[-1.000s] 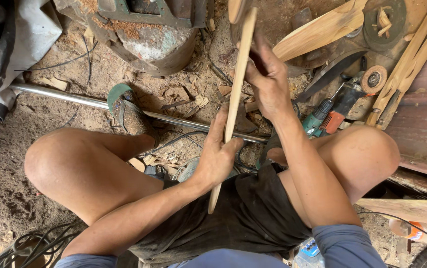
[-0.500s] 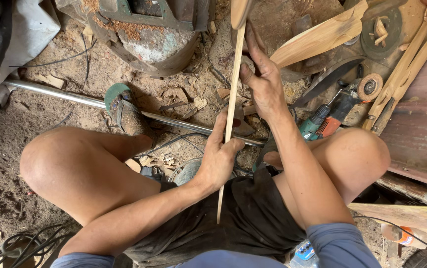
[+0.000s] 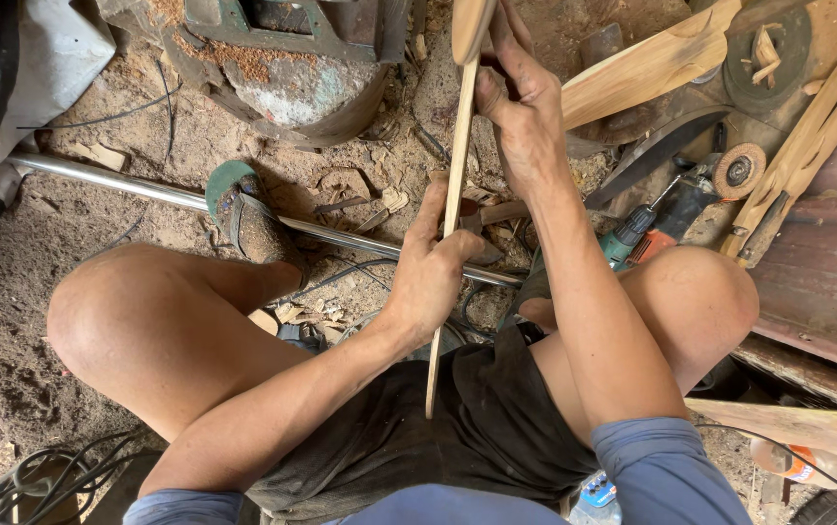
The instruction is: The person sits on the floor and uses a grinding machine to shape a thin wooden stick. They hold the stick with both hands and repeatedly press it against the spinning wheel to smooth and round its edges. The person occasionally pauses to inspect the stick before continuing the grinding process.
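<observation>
A long thin wooden stick (image 3: pixel 456 170) with a wider paddle-like top end stands nearly upright in front of me, seen edge-on. My left hand (image 3: pixel 433 267) grips it low down, just above its bare lower tip near my lap. My right hand (image 3: pixel 521 102) holds it higher up, fingers wrapped around the shaft just under the wide end. I sit crouched with both bare knees spread, a green sandal (image 3: pixel 244 209) on my left foot.
A shiny metal pipe (image 3: pixel 137 190) lies across the dirt floor. Wood shavings litter the ground. A green-and-orange power drill (image 3: pixel 647 228), a curved blade (image 3: pixel 652 156), wooden paddles (image 3: pixel 647 68) and slats (image 3: pixel 807 126) lie at the right. A rusty machine base (image 3: pixel 292 68) stands ahead. Cables (image 3: pixel 39 481) coil at bottom left.
The stick has turned from a slight tilt to nearly upright and edge-on. My right hand slid higher up it, and my left hand shifted a little lower.
</observation>
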